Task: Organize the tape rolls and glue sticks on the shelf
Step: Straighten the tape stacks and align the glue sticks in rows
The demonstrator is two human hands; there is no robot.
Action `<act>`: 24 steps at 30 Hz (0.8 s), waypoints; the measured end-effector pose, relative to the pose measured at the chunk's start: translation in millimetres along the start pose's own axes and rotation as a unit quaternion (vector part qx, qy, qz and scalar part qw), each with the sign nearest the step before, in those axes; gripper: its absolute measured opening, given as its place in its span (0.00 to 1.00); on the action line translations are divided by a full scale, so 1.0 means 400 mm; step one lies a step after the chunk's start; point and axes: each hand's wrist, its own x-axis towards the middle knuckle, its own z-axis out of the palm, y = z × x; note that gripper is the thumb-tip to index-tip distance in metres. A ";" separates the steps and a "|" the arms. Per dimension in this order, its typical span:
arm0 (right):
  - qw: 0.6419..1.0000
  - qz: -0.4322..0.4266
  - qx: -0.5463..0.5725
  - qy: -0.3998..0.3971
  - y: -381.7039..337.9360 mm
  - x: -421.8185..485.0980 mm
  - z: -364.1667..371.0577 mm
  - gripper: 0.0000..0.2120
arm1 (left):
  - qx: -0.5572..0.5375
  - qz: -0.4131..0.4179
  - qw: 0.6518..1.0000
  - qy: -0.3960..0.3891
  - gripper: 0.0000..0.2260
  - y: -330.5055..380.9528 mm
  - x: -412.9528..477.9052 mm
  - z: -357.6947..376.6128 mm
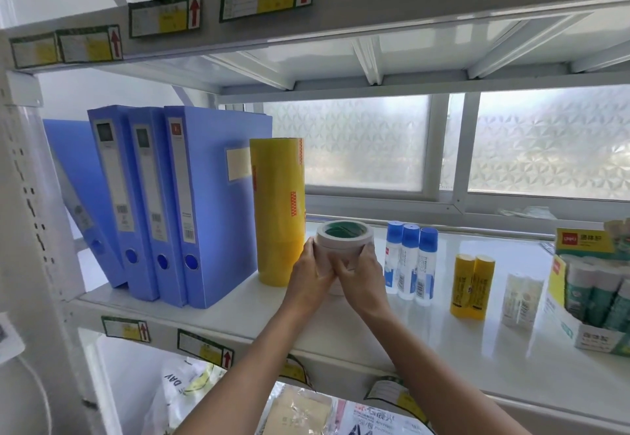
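Your left hand (308,271) and right hand (362,275) clasp white tape stack (344,242) | yellow tape rolls (278,209) at 9 o'clock | glue bottles (409,264) at 3 o'clock

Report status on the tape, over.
Left hand and right hand both gripping white tape stack. Stack upright. Yellow tape column close on its left, blue-capped glue bottles on its right.

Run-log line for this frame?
item: white tape stack | left hand: grips it | right hand: grips it | location: shelf, between yellow tape stack and glue bottles
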 end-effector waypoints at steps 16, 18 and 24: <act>0.998 -0.001 0.063 0.029 -0.013 0.004 0.003 0.40 | -0.021 0.028 0.999 -0.011 0.29 0.010 0.000 0.005; 0.998 -0.003 0.052 0.033 -0.009 0.009 0.004 0.38 | -0.018 0.034 0.999 -0.001 0.26 0.004 0.010 0.006; 0.999 -0.007 0.003 0.038 0.000 0.035 0.004 0.38 | -0.007 0.048 0.999 0.008 0.24 -0.015 0.020 0.009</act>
